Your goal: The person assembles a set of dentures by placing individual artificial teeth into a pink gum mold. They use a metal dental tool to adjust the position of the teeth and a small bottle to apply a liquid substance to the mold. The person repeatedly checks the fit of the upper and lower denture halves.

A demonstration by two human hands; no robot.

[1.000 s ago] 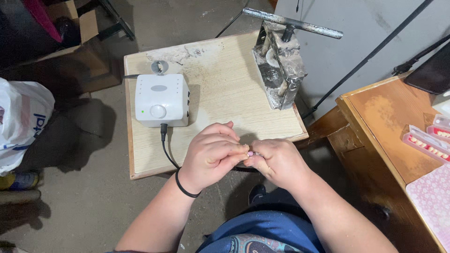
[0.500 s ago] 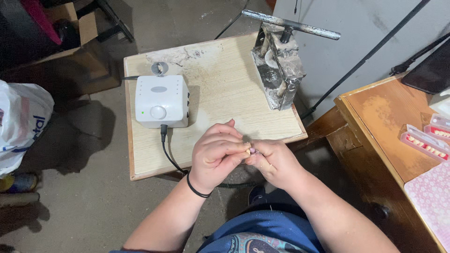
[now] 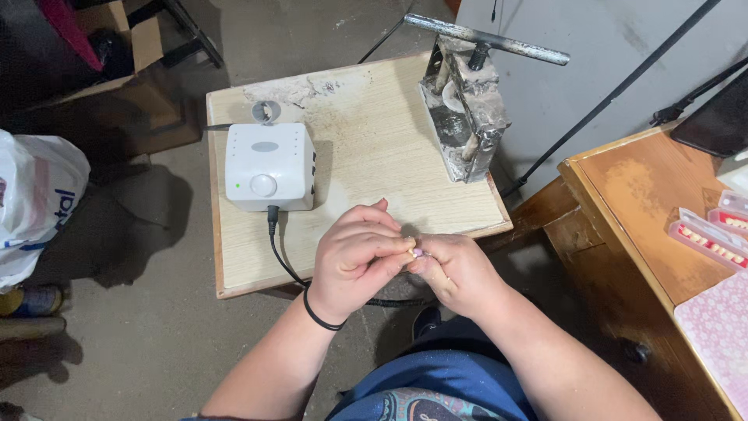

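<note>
Left hand (image 3: 360, 257) and right hand (image 3: 454, 269) pressed together at the near edge of the small wooden table (image 3: 374, 148), fingers curled tight around a tiny pinkish piece (image 3: 418, 252) pinched between the fingertips. Just beyond, white control box (image 3: 269, 166) with black cable (image 3: 282, 253); farther right, metal press (image 3: 465, 109).

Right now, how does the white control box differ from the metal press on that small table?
The white control box is clean, smooth and rounded, with a knob and a black cable plugged in; the metal press is grey, crusted and angular, with a long handle bar across its top. The box sits at the table's left side, the press at its right edge. Both rest on the table beyond the hands, untouched.
</note>
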